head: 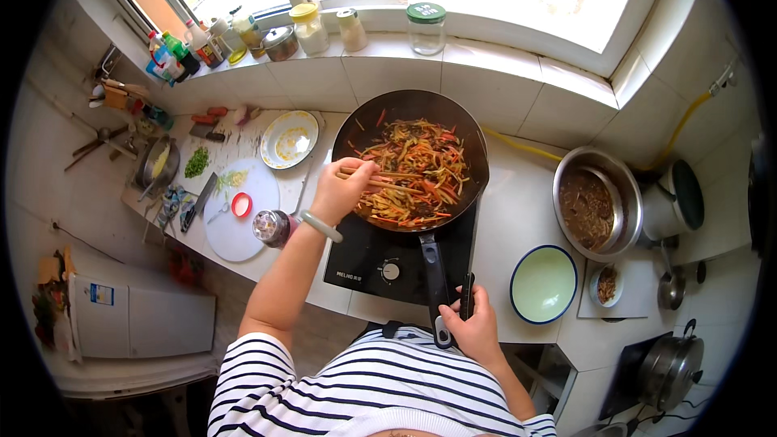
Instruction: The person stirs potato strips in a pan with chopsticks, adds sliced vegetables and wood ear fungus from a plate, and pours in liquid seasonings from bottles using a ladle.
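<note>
My left hand [345, 187] grips a pair of wooden chopsticks [388, 179], their tips in the shredded vegetables [419, 164]. This mix of yellow-green, orange and dark strips lies in a deep black frying pan [410, 102] on a black induction cooker [364, 261]. At the cooker's front right, my right hand [476, 321] closes around a black-handled utensil [467, 296]; its working end cannot be made out. The thumb of that hand rests against the pan handle [433, 273]. A pale bangle [322, 226] circles my left wrist.
Close by my left forearm stands a jar [273, 227], beside a white cutting board [218, 237] with a knife [199, 201]. A stained enamel plate [306, 139] lies behind. Rightward are a pale green bowl [543, 285] and a steel basin [567, 224] of brown liquid. Jars [426, 33] line the windowsill.
</note>
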A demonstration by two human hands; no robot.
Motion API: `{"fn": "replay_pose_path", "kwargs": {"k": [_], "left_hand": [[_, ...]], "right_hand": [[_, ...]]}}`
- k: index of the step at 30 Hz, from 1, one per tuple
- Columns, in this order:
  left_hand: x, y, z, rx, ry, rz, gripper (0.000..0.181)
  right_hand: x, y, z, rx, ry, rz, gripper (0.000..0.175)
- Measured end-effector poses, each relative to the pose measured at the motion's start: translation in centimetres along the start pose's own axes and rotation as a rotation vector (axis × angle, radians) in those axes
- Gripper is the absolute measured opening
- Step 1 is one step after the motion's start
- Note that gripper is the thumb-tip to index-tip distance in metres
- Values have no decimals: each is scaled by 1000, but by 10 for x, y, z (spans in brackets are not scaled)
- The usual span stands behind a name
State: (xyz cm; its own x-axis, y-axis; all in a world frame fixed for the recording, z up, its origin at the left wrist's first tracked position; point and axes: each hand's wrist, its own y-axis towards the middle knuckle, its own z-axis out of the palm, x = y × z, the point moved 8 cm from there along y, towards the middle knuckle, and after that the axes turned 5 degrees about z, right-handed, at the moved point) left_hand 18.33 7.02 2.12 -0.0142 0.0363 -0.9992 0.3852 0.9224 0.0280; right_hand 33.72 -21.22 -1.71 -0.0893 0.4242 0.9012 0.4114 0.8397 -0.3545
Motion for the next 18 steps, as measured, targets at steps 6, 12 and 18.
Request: {"fn": "replay_pose_path", "kwargs": {"k": [6,12,18], "left_hand": [[-82,-9,-75,-137,289,59,25],[-4,-19,-31,-143,-11,-65,25],[-24,17,33,-95,-191,92,21]], "right_hand": [[-3,3,0,-3,-47,-34,47],[0,3,4,30,-53,-44,49],[-2,1,0,0,-74,-29,48]]}}
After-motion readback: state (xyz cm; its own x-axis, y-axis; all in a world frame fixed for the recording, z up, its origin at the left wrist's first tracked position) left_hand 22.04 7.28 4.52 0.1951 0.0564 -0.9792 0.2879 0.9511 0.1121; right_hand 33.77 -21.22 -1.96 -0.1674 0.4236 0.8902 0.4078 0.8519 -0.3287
